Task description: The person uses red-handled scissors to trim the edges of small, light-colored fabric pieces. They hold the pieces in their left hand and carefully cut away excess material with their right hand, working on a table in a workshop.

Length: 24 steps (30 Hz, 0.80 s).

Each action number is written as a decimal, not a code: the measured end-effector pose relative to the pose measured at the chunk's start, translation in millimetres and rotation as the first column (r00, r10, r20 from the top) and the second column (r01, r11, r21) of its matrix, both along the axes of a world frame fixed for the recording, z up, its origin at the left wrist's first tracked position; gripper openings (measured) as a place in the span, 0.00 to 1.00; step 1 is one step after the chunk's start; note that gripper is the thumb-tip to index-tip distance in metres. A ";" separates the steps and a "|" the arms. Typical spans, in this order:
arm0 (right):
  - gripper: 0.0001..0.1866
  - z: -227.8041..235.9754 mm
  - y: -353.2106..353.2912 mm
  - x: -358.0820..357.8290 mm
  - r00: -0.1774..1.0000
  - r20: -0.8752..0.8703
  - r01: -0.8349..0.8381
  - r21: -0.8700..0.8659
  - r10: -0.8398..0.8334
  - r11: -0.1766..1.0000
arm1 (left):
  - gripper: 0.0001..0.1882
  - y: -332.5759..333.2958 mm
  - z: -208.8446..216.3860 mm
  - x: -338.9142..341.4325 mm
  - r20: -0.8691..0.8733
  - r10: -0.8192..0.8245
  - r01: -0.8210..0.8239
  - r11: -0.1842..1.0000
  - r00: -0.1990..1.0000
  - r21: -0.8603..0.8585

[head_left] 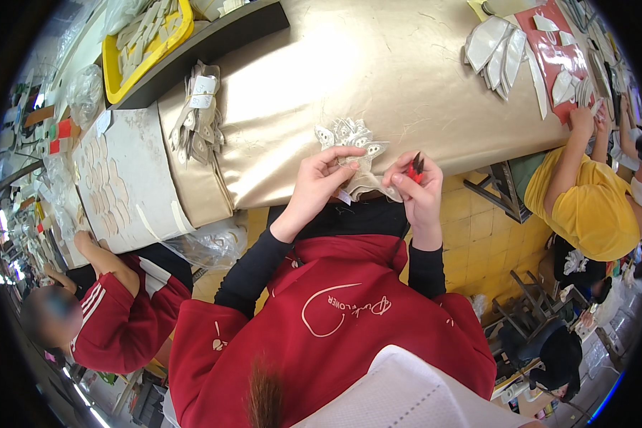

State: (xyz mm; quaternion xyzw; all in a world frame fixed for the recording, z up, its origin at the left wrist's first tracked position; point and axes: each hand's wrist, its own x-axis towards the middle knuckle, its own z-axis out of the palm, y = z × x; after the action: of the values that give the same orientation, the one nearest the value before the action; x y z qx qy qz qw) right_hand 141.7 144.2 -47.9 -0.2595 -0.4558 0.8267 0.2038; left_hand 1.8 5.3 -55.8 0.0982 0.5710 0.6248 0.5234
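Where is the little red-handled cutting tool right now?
In the head view, the red-handled tool is pinched in the right hand, just right of centre, beside the beige cut pieces that the left hand holds.

One desk point(378, 78). One yellow tray point(114, 78). One red-handled snips point(415, 169). One red mat point(560, 53). Two co-workers: red sleeve point(121, 314), yellow shirt point(592, 207).

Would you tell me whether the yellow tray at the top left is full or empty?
Full: the yellow tray holds a heap of pale cut pieces reaching its rim.
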 end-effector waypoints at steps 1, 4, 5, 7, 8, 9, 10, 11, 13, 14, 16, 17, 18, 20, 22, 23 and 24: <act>0.10 1.2 1.1 1.2 0.997 0.041 -0.064 -0.021 0.065 0.998 | 0.13 0.0 -0.1 0.4 -0.003 0.004 -0.004 1.000 1.000 -0.009; 0.11 3.3 4.1 3.5 0.962 0.120 -0.234 -0.093 0.244 0.968 | 0.15 -0.7 -1.4 1.0 -0.011 0.006 -0.005 1.000 1.000 0.002; 0.11 3.2 4.6 3.6 0.949 0.123 -0.278 -0.115 0.291 0.954 | 0.15 -1.5 -1.9 0.6 -0.030 -0.013 0.013 1.000 0.999 0.017; 0.12 2.3 3.1 3.1 0.919 0.189 -0.345 -0.042 0.347 0.938 | 0.17 -3.4 -2.8 -0.8 -0.069 -0.048 0.051 0.998 0.996 0.044; 0.12 2.1 2.6 3.2 0.913 0.197 -0.363 -0.005 0.357 0.932 | 0.18 -3.9 -3.1 -1.1 -0.058 -0.045 0.048 0.997 0.997 0.053; 0.12 2.2 2.2 3.4 0.904 0.214 -0.385 0.029 0.370 0.922 | 0.19 -4.1 -3.3 -1.3 -0.047 -0.043 0.046 0.997 0.998 0.062; 0.12 2.5 1.6 3.5 0.891 0.249 -0.406 0.055 0.381 0.912 | 0.20 -4.2 -3.2 -1.4 -0.036 -0.041 0.043 0.996 0.999 0.072; 0.12 3.2 1.1 3.7 0.909 0.236 -0.376 0.101 0.345 0.921 | 0.21 -3.9 -3.0 -1.0 -0.009 -0.033 0.034 0.996 0.999 0.087; 0.13 5.2 -0.1 2.7 0.938 0.233 -0.300 0.183 0.255 0.936 | 0.23 -3.2 -2.1 -0.7 0.046 -0.020 0.014 0.993 0.999 0.117; 0.14 5.9 -0.9 1.0 0.957 0.226 -0.239 0.270 0.180 0.933 | 0.23 -3.1 -1.5 -1.0 0.054 -0.033 0.026 0.992 0.998 0.124; 0.16 6.7 -1.6 -3.9 0.976 0.217 -0.118 0.433 0.024 0.894 | 0.25 -3.2 -0.5 -2.5 0.066 -0.055 0.045 0.989 0.996 0.140; 0.17 7.3 -1.1 -5.8 0.977 0.210 -0.099 0.549 -0.023 0.830 | 0.25 -2.8 -0.4 -2.7 0.061 -0.061 0.052 0.990 0.996 0.135; 0.18 8.3 0.4 -6.9 0.970 0.236 -0.113 0.644 -0.057 0.756 | 0.25 -2.4 -0.5 -3.1 0.053 -0.064 0.057 0.989 0.997 0.133; 0.19 9.9 1.5 -8.0 0.959 0.270 -0.151 0.744 -0.085 0.651 | 0.25 -2.0 -0.9 -2.7 0.050 -0.060 0.053 0.990 0.997 0.130; 0.19 10.6 1.3 -8.5 0.953 0.294 -0.193 0.770 -0.069 0.608 | 0.25 -1.6 -1.6 -1.5 0.061 -0.043 0.035 0.991 0.997 0.126; 0.19 10.4 0.5 -8.9 0.950 0.303 -0.213 0.796 -0.070 0.566 | 0.25 -1.9 -2.0 -1.8 0.050 -0.053 0.047 0.992 0.997 0.117; 0.18 9.9 -0.7 -9.4 0.947 0.313 -0.232 0.820 -0.071 0.523 | 0.25 -2.3 -2.4 -2.2 0.038 -0.063 0.059 0.993 0.997 0.107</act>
State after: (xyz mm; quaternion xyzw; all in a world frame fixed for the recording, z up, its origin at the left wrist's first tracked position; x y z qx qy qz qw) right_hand 132.3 143.5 -38.0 -0.2310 -0.8372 0.4573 0.1914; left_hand -0.4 3.0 -58.2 0.1302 0.5227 0.6399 0.5481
